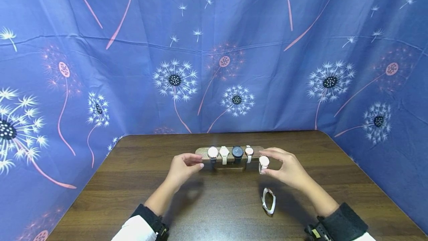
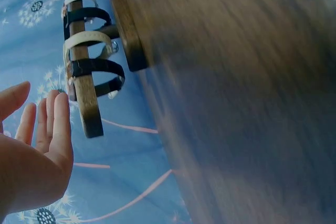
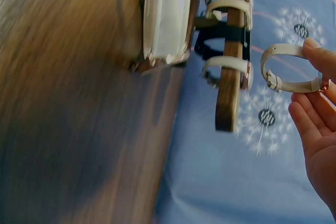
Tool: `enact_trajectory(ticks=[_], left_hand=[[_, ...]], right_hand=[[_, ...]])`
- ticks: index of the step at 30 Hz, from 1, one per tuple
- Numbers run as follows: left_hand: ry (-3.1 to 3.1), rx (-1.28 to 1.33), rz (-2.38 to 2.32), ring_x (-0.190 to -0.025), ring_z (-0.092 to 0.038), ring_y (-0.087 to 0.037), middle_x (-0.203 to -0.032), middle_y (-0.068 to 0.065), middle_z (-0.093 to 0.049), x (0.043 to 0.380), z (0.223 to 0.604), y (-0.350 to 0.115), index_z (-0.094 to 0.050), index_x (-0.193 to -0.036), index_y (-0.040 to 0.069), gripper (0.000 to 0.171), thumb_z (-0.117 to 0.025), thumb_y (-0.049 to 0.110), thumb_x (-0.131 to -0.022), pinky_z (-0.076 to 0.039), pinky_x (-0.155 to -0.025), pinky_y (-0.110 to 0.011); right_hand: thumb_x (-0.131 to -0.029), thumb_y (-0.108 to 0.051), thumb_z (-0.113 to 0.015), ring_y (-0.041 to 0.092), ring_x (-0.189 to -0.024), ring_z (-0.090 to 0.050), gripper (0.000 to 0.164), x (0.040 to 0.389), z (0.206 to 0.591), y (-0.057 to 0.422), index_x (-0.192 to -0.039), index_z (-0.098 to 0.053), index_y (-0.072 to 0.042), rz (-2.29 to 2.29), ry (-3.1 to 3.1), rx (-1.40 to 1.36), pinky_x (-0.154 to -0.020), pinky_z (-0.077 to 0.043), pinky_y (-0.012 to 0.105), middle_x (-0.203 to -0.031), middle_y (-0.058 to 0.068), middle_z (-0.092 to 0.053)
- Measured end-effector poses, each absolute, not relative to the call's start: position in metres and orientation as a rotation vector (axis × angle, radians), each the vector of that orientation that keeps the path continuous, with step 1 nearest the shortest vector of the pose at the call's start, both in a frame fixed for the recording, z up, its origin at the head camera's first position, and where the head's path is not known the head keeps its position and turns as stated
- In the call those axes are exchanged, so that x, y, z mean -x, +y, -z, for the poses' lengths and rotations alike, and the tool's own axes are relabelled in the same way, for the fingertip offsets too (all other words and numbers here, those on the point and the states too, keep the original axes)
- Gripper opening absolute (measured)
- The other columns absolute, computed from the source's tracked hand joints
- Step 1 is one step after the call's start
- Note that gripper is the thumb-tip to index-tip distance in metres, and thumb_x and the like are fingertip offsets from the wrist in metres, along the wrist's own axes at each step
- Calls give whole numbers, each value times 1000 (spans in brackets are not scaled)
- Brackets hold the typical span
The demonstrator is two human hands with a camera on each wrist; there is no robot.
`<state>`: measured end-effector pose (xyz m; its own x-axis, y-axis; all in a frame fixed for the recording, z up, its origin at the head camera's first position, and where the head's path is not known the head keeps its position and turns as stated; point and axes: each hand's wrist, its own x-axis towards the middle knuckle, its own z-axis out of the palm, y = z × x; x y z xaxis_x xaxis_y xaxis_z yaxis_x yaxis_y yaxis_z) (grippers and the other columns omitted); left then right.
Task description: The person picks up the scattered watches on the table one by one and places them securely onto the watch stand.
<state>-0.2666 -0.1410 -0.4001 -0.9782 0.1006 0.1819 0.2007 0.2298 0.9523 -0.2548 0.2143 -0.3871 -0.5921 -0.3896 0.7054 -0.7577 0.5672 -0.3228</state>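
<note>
My right hand [image 1: 290,167] pinches a white-strapped wristwatch [image 1: 264,161] by its case, just off the right end of a wooden watch stand [image 1: 198,151]. In the right wrist view, the buckled loop of this watch [image 3: 290,86] hangs from thumb and fingers, apart from the bar. Several watches hang on the bar: one with a black strap [image 2: 94,66], a cream one [image 2: 89,38], a dark-faced black one [image 1: 237,152] and a white-strapped one [image 1: 249,151]. My left hand [image 1: 182,168] is beside the bar's left end, its fingers [image 2: 62,124] extended and holding nothing.
Another white-strapped watch [image 1: 274,204] lies on its side on the brown wooden table [image 1: 133,181], nearer me than the stand. The stand's wooden base [image 1: 229,168] sits under the bar. Behind the table hangs a blue cloth [image 1: 277,96] with dandelion prints.
</note>
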Motion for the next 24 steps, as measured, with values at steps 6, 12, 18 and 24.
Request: enact_trajectory(ticks=[6, 12, 18, 24], left_hand=[[-2396, 213, 1815, -86, -69, -22, -99, -15, -72, 273, 401, -152, -71, -104, -1, 29, -80, 2, -77, -58, -73, -29], [-2412, 157, 1697, -89, -70, -26, -99, -14, -73, 280, 403, -157, -72, -105, -2, 33, -83, 4, -75, -58, -74, -32], [-2504, 198, 1540, -98, -69, -30, -109, -14, -71, 285, 403, -159, -70, -114, 1, 41, -83, 11, -76, -57, -82, -39], [-2614, 247, 1285, -95, -69, -30, -109, -11, -71, 290, 402, -154, -70, -116, 6, 47, -86, 19, -74, -58, -79, -42]], right_hand=[[-58, -6, -92, 25, -100, -65, 59, 264, 391, 230, -113, -71, -5, -811, -2258, -865, -92, -40, 8, -110, 5, -69], [-59, -7, -92, 23, -97, -65, 58, 270, 392, 240, -113, -71, -6, -806, -2304, -804, -87, -46, 14, -110, 5, -69], [-60, -6, -91, 20, -92, -64, 56, 277, 392, 243, -112, -71, -3, -809, -2314, -781, -83, -49, 16, -109, 8, -69], [-61, -3, -90, 21, -92, -65, 53, 288, 396, 244, -110, -71, 0, -817, -2332, -744, -83, -48, 14, -108, 10, -70]])
